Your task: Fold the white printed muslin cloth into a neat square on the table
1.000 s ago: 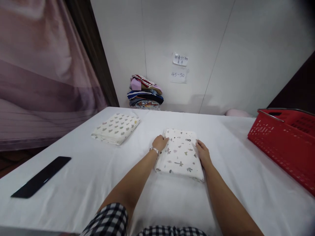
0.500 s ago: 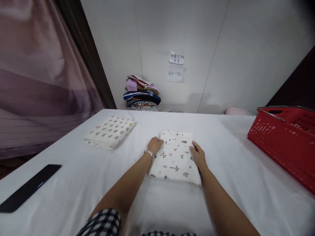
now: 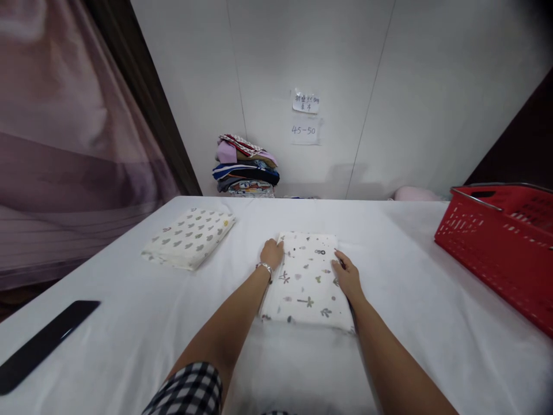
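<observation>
resting between your two hands, the folded cloth with little plants (image 3: 306, 279) lies flat on the white table (image 3: 129, 323). your left hand (image 3: 272, 253) sits at the cloth's left edge, up near its far corner. your right hand (image 3: 345, 275) sits at the cloth's right edge, a bit closer to you. both hands touch the cloth, so neither one is nearer than the other. the cloth's long side runs away from you, toward the wall, and your hands press in on its two long sides.

your left fingers are curled in close against the edge. your right fingers lie loose and a little spread on top of the edge. i think no finger is tucked under the cloth, but the view is too small to be sure.

left of this cloth, well apart, lies another folded cloth with leaf spots (image 3: 189, 238). far to the cloth's right stands the red basket (image 3: 496, 248).
</observation>
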The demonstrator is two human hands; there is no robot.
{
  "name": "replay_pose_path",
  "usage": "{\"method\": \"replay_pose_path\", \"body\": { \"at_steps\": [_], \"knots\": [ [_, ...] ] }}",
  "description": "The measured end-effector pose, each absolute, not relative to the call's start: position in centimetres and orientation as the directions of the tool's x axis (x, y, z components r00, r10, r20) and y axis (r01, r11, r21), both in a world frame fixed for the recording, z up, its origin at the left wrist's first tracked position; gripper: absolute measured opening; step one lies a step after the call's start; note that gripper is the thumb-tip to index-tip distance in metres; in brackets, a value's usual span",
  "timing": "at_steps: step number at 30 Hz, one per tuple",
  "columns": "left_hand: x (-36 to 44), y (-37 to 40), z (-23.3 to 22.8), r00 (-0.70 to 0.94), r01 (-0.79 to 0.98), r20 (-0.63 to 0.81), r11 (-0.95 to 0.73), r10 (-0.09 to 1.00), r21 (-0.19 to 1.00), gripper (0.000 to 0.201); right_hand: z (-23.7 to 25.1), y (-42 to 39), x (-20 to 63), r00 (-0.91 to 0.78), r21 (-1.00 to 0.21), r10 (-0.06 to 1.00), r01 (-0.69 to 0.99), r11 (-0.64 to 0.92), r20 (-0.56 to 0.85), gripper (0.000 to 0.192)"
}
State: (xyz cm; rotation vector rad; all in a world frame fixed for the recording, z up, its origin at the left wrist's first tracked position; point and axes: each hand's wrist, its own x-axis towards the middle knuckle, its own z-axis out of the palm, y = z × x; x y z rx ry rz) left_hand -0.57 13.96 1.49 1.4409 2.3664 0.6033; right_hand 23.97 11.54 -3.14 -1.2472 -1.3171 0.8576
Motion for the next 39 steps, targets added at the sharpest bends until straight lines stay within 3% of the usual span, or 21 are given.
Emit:
{"method": "replay_pose_path", "body": {
  "at_steps": [10,17,27,34,39],
  "knots": [
    [-1.4,15.8,2.0,-0.377,0.793,-0.093,0.373,0.922,0.482,0.051,-3.1,11.4,23.9,0.128,-0.957,0.963,0.205,0.207,0.236,0.041],
    [-1.1,16.1,1.6,-0.453,0.770,-0.091,0.441,0.887,0.461,0.045,-2.9,11.3,23.7,0.129,-0.960,0.964,0.192,0.204,0.231,0.039],
    [-1.4,16.3,2.2,-0.410,0.792,-0.119,0.418,0.904,0.445,0.043,-2.8,11.4,23.7,0.133,-0.966,0.968,0.182,0.185,0.211,0.039],
    [-1.4,17.3,3.1,-0.385,0.793,-0.151,0.410,0.910,0.450,0.056,-3.1,11.6,23.6,0.147,-0.970,0.966,0.154,0.188,0.211,0.039],
    [-1.1,17.8,2.8,-0.414,0.791,-0.142,0.433,0.899,0.432,0.049,-2.9,11.5,23.5,0.140,-0.966,0.965,0.169,0.195,0.219,0.038]
  ]
}}
